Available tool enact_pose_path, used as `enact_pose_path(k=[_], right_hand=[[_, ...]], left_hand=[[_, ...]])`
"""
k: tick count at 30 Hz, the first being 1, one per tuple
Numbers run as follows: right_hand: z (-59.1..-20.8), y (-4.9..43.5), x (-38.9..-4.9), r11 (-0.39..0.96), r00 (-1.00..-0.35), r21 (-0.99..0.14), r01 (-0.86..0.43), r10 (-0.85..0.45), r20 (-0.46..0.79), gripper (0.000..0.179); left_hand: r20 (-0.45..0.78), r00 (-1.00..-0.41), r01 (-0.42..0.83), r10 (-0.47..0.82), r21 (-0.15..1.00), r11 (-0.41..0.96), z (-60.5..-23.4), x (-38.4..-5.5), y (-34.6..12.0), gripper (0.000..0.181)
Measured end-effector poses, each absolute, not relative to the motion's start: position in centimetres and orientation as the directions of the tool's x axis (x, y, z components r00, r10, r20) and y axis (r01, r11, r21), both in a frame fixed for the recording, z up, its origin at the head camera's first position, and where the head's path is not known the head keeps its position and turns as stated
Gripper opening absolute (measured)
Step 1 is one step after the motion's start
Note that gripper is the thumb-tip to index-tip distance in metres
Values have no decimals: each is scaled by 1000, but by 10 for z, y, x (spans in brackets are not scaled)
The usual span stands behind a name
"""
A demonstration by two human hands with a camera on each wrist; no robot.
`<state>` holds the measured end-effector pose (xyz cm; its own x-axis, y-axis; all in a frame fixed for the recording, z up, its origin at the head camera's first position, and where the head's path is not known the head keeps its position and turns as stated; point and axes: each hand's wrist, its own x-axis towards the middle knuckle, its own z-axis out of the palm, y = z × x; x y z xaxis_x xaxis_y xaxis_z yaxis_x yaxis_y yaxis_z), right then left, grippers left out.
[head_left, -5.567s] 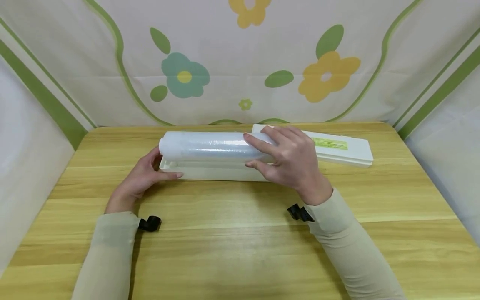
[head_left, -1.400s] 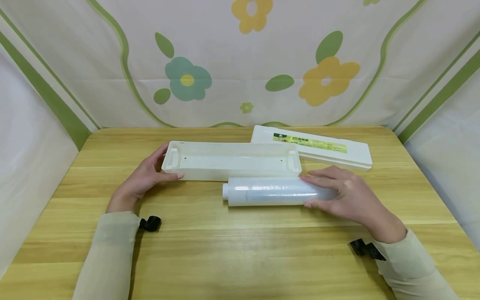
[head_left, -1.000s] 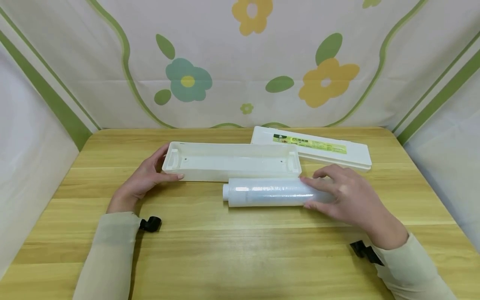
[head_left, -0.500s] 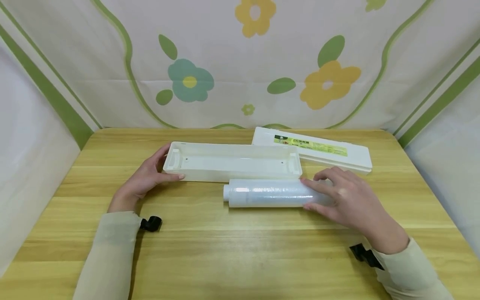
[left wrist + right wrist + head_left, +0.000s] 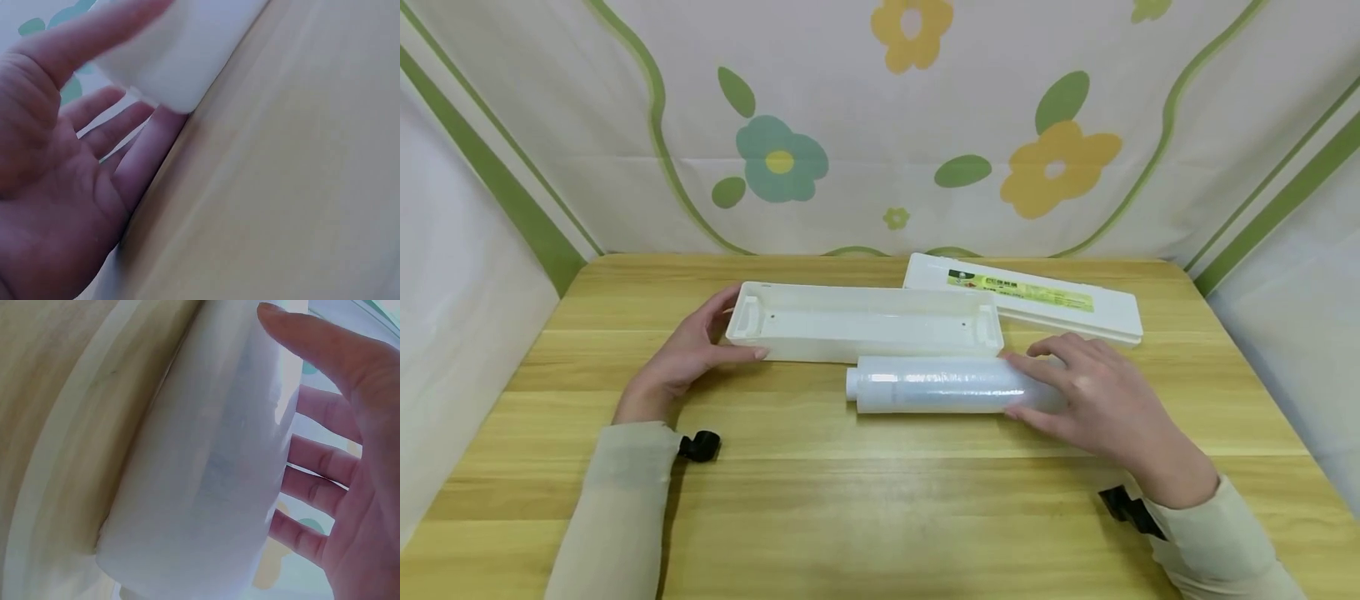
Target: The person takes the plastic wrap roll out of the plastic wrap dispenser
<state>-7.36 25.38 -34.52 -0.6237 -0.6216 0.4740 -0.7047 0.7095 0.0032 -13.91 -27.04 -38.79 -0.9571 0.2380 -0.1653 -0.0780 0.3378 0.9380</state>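
A clear, shiny roll of cling film (image 5: 932,386) lies on the table in front of a long white open box (image 5: 850,349), its white core sticking out on the left. My right hand (image 5: 1101,396) holds the roll's right end, thumb on the near side and fingers over the far side; the right wrist view shows the film (image 5: 200,456) between them. At the box's left end, my left hand (image 5: 688,354) grips with the thumb along the front wall and the fingers behind. In the left wrist view the box corner (image 5: 181,69) sits between thumb and fingers.
A white lid (image 5: 1116,312) with a green and yellow label lies at an angle behind the box, to the right. Behind the wooden table (image 5: 865,508) hangs a flowered cloth (image 5: 865,117). A black mount (image 5: 700,447) juts from the left sleeve.
Several seconds ago my right hand held the roll over the box; it has since come down on the table at the front right. Over the last second, hands and roll have hardly moved.
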Motion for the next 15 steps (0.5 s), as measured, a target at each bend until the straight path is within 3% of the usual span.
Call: enact_pose_path(k=[8,12,15], right_hand=[[-337,247,-76,706,-610,-34,-707,-586,534,75],[-327,238,-83,719,-625,-63,-692,-553,551,80],[-318,231,-88,766,-687,-76,-639,-523,504,86]], left_hand=[[-167,-959,-82,228,937,340,-371,-134,-273,78],[-197,-971,-128,134,906,404,-353,-133,-267,82],[-183,-981,-127,59,850,512,-338,-132,-261,89]])
